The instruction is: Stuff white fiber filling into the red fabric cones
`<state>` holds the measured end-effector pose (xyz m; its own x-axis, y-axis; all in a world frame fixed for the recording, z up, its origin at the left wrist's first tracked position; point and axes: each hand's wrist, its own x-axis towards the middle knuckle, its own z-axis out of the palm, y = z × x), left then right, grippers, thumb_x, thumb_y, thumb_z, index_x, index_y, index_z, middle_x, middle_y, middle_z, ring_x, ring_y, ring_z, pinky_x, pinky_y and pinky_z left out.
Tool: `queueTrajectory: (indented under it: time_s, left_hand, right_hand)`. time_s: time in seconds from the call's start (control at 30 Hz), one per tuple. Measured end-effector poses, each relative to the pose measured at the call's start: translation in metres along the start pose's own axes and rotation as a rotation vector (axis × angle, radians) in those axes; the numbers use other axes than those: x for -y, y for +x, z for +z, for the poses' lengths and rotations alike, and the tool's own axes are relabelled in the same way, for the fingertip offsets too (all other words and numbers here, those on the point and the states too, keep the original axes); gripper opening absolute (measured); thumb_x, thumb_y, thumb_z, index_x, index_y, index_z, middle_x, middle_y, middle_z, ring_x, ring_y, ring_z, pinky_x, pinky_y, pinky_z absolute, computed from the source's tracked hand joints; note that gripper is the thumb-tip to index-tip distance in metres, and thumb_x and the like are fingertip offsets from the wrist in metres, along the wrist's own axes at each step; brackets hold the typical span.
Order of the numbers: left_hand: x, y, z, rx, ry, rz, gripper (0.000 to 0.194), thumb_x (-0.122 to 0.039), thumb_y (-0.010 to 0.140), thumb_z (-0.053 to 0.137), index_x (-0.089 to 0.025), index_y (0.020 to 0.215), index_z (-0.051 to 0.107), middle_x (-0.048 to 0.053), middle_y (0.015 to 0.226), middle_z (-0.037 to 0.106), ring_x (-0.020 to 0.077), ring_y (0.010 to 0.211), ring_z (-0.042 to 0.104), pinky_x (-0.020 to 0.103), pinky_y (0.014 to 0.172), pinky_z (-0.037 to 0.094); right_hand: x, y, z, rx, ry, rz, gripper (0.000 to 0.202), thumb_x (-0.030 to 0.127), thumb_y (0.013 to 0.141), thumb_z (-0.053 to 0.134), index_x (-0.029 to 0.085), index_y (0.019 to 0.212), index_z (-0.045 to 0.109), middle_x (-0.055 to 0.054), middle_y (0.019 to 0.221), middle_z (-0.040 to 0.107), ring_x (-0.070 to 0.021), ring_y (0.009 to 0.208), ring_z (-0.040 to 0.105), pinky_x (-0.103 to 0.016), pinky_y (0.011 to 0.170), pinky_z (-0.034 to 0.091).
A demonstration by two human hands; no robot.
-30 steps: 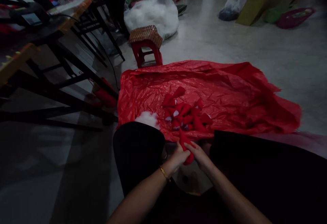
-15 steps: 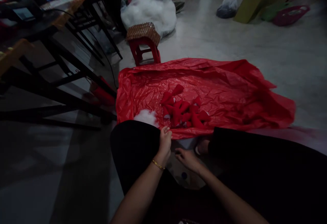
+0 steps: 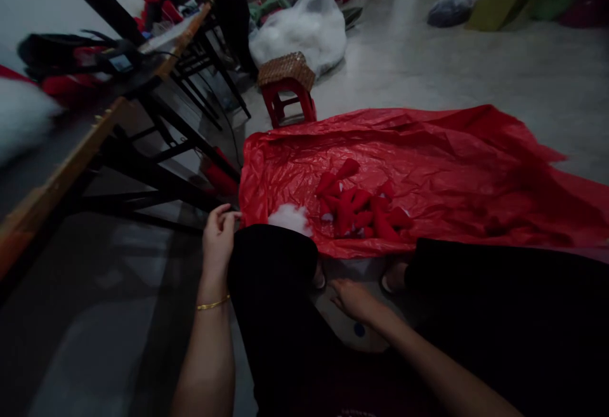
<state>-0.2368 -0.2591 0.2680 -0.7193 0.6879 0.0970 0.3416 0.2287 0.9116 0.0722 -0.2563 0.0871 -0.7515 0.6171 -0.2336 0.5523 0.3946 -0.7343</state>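
Note:
A red plastic sheet (image 3: 451, 169) lies spread on the floor before my knees, its edges raised. My left hand (image 3: 219, 236), with a gold bracelet on the wrist, is at the sheet's near left corner. Its fingers are bent, and the fingertips appear to pinch the edge. My right hand (image 3: 354, 299) hangs between my legs, fingers loosely bent and apart, with nothing visible in it. On the sheet lie a heap of small red fabric pieces (image 3: 354, 211) with bits of white and a tuft of white stuffing (image 3: 290, 217), partly hidden by my knee.
A red stool (image 3: 288, 96) with a woven cover stands behind the sheet. Beyond it is a clear bag of white stuffing (image 3: 302, 30). A dark-legged table (image 3: 90, 144) on the left holds red fabric and a device. Further bags lie on the floor at the back right.
My left hand has moved left from the sheet's front edge to its left corner. My right hand stays between my legs. The view has turned somewhat to the left.

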Motion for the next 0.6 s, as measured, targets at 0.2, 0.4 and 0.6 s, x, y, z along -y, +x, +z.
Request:
queueTrajectory:
  time_s: [0.2,0.4,0.6]
  left_hand:
    - [0.024,-0.014,-0.034,0.306,0.099,-0.191,0.050,-0.058,0.075,0.063,-0.018,0.102,0.076,0.011,0.119,0.074,0.0292,0.119,0.063,0.041,0.109,0.042]
    - [0.029,-0.017,-0.046,0.300,0.093,-0.140,0.049,-0.059,0.073,0.064,-0.019,0.098,0.077,0.009,0.113,0.076,0.0311,0.116,0.064,0.044,0.110,0.040]
    - [0.053,-0.008,-0.050,0.280,0.047,-0.125,0.043,-0.062,0.074,0.067,-0.025,0.094,0.078,0.005,0.110,0.077,0.0315,0.115,0.064,0.046,0.111,0.039]
  right_hand:
    - [0.038,-0.011,-0.024,0.165,-0.134,-0.112,0.035,0.013,0.085,0.055,0.017,0.117,0.069,-0.015,0.116,0.073,-0.0286,0.105,0.070,-0.037,0.092,0.051]
    - [0.051,-0.035,-0.118,-0.056,-0.157,-0.198,0.046,0.022,0.091,0.055,0.020,0.136,0.060,-0.013,0.130,0.068,-0.0286,0.117,0.065,-0.040,0.100,0.050]
    - [-0.012,-0.081,-0.250,-0.346,-0.505,0.158,0.044,0.028,0.092,0.055,0.015,0.133,0.063,-0.019,0.124,0.070,-0.0323,0.111,0.068,-0.045,0.095,0.050]
